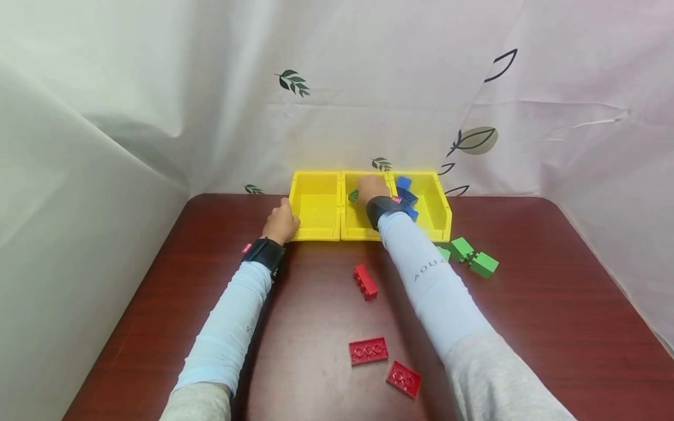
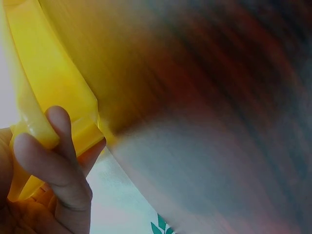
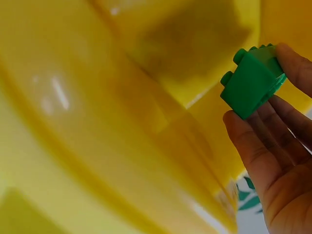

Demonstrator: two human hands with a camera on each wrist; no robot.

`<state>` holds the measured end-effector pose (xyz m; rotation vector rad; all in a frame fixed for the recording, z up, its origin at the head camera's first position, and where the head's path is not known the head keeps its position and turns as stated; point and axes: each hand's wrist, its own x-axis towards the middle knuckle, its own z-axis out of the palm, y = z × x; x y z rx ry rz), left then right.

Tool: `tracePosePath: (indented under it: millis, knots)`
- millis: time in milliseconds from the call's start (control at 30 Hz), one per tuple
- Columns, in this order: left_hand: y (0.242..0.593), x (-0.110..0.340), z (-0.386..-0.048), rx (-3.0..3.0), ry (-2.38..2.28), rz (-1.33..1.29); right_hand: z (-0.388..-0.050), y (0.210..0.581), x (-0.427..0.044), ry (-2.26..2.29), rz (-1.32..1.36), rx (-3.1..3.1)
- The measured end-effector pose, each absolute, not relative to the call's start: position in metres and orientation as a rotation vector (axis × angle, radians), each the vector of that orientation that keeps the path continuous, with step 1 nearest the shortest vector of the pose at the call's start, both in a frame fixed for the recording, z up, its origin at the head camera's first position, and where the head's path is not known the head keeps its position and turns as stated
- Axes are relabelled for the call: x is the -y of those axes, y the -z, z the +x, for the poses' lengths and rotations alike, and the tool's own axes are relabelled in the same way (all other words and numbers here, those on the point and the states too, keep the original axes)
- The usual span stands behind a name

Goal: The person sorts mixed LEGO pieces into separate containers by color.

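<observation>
At the left end of the yellow bins, my left hand (image 1: 281, 223) grips the side wall of the left bin (image 1: 316, 213). The left wrist view shows its fingers curled over the yellow edge. My right hand (image 1: 371, 188) is inside the middle bin (image 1: 358, 225). Between thumb and fingers it pinches a green toy brick (image 3: 253, 80), seen clearly in the right wrist view and partly hidden in the head view. Several blue bricks (image 1: 404, 183) lie in the right bin (image 1: 434, 204), partly behind my right wrist.
A red brick (image 1: 365, 282) lies on the brown table (image 1: 305, 327) before the bins, with two more red bricks (image 1: 368, 351) nearer me. Green bricks (image 1: 483, 265) lie right of my right forearm, one partly hidden by the sleeve. A white patterned curtain (image 1: 337, 134) hangs behind.
</observation>
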<state>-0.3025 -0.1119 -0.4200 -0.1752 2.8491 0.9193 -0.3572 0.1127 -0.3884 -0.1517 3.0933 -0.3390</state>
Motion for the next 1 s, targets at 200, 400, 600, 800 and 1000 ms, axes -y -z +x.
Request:
tracePosePath:
  millis: [200, 400, 600, 800, 1000]
  knots:
    - [0.422, 0.110, -0.300, -2.829, -0.909, -0.192, -0.357, 0.408, -0.113, 0.335, -0.186, -3.077]
    - [0.419, 0.110, -0.298, -2.851, -0.926, -0.197, -0.358, 0.415, -0.113, 0.336, -0.168, -3.077]
    - [0.419, 0.109, -0.299, -2.856, -0.924, -0.196, -0.358, 0.414, -0.114, 0.327, -0.167, -3.077]
    - [0.420, 0.109, -0.300, -2.857, -0.921, -0.176, -0.356, 0.413, -0.114, 0.341, -0.164, -3.064]
    - [0.421, 0.113, -0.302, -2.859, -0.922, -0.170, -0.355, 0.405, -0.116, 0.459, -0.239, -3.087]
